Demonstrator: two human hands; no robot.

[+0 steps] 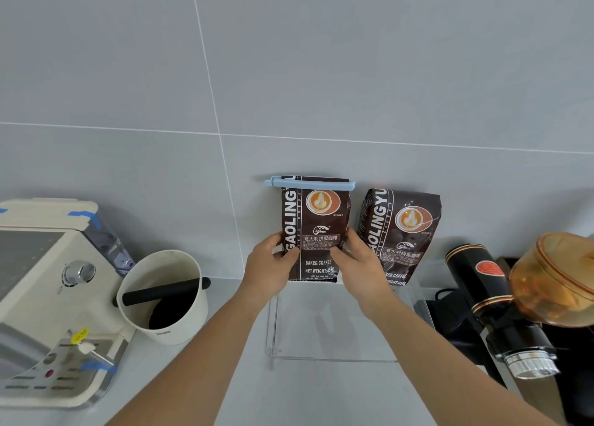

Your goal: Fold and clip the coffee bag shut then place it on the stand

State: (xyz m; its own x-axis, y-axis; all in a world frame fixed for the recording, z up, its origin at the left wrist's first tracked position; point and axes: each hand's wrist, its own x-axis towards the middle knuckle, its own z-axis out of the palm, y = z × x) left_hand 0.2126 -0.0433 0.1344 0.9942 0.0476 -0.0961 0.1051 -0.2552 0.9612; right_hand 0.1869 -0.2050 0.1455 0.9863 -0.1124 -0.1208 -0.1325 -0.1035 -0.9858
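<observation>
Holding a dark brown coffee bag [316, 229] upright between them, two bare hands reach forward from the bottom of the head camera's view. The left hand [273, 258] grips the bag's left edge, thumb across the front and fingers curled behind. The right hand [356, 258] grips the right edge in the same way. Both hands are closed around the lower half of the bag.

Above the hands, the top of the bag is folded flat, and a light blue clip [310, 181] runs straight across the fold, sticking out a little past each side. So the folding and clipping look finished.

Below and just in front of the hands is a clear plastic stand [273, 329], hard to make out because it is see-through. The bottom edge of the bag sits at the far end of the stand's top, close to the grey tiled wall [289, 72]. Whether the bag's weight already rests on the stand or is carried by the hands cannot be told. What seems left is to settle the bag and let go.

Just to the right of the right hand, a second matching bag [400, 229] stands on the same stand, unclipped. Farther right is a black grinder [491, 284] with an amber hopper. To the left of the left hand, on the desk [225, 377], are a cream tub [167, 297] with a black bar across it, and beyond it a cream coffee machine [48, 297].
</observation>
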